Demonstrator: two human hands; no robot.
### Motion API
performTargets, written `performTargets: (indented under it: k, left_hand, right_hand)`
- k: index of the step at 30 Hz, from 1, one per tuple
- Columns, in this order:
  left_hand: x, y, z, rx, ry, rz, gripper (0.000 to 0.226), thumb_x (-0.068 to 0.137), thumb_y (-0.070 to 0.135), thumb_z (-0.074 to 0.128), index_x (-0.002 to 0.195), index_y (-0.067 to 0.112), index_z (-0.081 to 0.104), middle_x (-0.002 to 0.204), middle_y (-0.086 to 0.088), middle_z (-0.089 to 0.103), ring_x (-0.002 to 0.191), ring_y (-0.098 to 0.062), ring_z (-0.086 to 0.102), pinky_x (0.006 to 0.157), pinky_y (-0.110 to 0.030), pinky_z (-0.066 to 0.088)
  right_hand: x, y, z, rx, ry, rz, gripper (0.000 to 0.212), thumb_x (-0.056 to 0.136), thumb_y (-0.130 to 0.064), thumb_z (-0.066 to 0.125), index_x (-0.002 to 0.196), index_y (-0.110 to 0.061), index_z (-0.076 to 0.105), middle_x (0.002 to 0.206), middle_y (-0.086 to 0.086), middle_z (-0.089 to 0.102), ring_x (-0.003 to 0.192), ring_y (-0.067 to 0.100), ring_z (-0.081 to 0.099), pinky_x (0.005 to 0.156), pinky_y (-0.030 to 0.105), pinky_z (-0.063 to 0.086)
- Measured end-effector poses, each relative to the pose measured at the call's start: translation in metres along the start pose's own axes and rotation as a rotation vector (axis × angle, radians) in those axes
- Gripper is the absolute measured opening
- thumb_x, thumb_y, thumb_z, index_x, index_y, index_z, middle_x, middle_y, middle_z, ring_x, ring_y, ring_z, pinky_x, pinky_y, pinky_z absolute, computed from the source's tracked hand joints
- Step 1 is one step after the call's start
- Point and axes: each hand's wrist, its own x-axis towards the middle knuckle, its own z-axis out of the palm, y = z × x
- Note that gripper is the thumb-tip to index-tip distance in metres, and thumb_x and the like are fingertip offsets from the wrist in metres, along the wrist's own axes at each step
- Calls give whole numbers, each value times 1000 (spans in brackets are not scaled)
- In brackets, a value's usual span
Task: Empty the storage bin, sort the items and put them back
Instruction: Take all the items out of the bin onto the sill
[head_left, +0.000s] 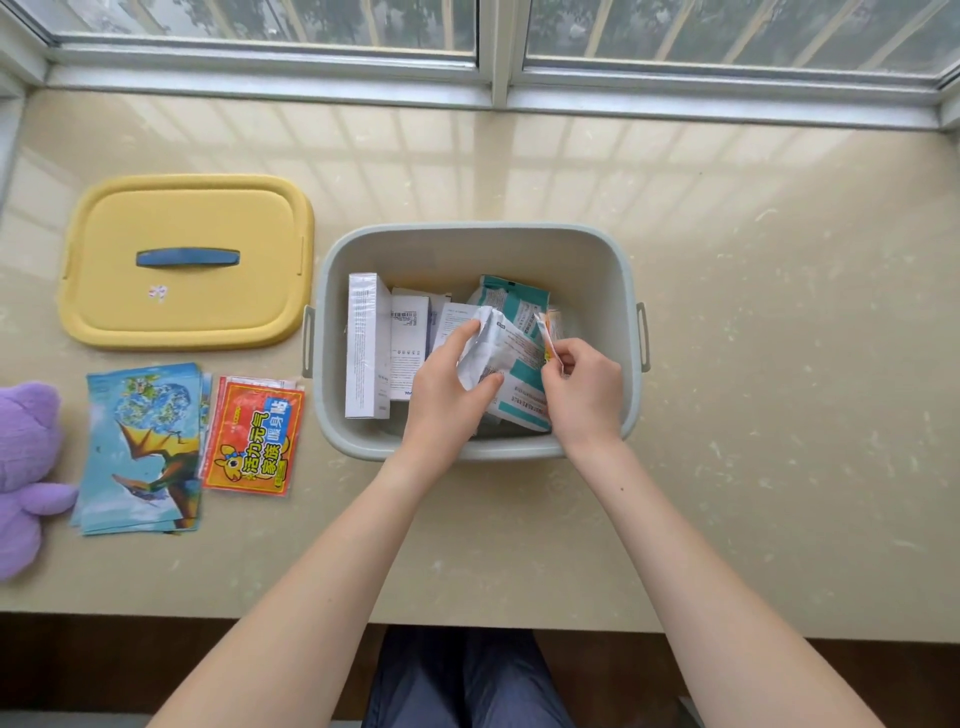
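The grey storage bin (597, 249) stands open on the sill in front of me. Inside it are white boxes (366, 343) at the left and teal-and-white packets (511, 299) at the right. My left hand (447, 389) reaches into the bin and grips a crumpled white-and-teal packet (498, 343). My right hand (584, 387) is beside it and pinches a thin orange sachet (546, 338) by its edge. On the sill left of the bin lie a stack of blue dinosaur cards (143, 447) and red-orange heat-patch packets (252, 436).
The bin's yellow lid (187, 260) with a blue handle lies flat at the far left. A purple plush toy (23, 467) sits at the left edge. A window frame (493, 78) runs along the back. The sill's front edge is close to my knees.
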Motion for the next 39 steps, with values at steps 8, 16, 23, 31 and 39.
performTargets:
  k: [8,16,23,31,39]
  left_hand:
    - [-28,40,-43,13,154,23,53,82,18,71,133,23,57,129,11,61,119,-1,51,97,-12,40]
    - [-97,95,-142,-206,408,-50,52,79,14,74,127,27,61,105,6,67,91,-1,62,72,-15,53]
    - [-172,83,-227,-319,573,-113,48,78,10,75,124,22,64,91,11,68,76,7,63,64,-10,49]
    - [-212,1,-314,-306,568,-153,48,82,7,72,127,20,61,105,4,70,85,5,66,62,-13,52]
    - [-195,-93,-382,-264,464,-232,45,81,4,72,122,20,62,94,10,68,83,4,66,58,-5,47]
  right_hand:
    - [-34,-35,-45,131,168,-157,18,87,-4,59,95,-13,73,78,-2,71,69,18,61,64,39,52]
    - [-89,-114,-93,248,178,-369,18,87,-3,64,96,-14,74,76,-13,66,70,18,66,62,33,53]
    - [-154,-169,-78,321,56,-454,19,85,-4,66,95,-17,75,81,-11,70,75,13,66,68,29,54]
    - [-214,-204,5,349,-67,-354,20,82,-1,66,86,-20,73,73,-14,67,72,6,65,69,24,52]
    - [-237,-210,111,479,-67,17,19,88,-1,60,88,-17,70,81,-8,71,70,-6,66,64,14,53]
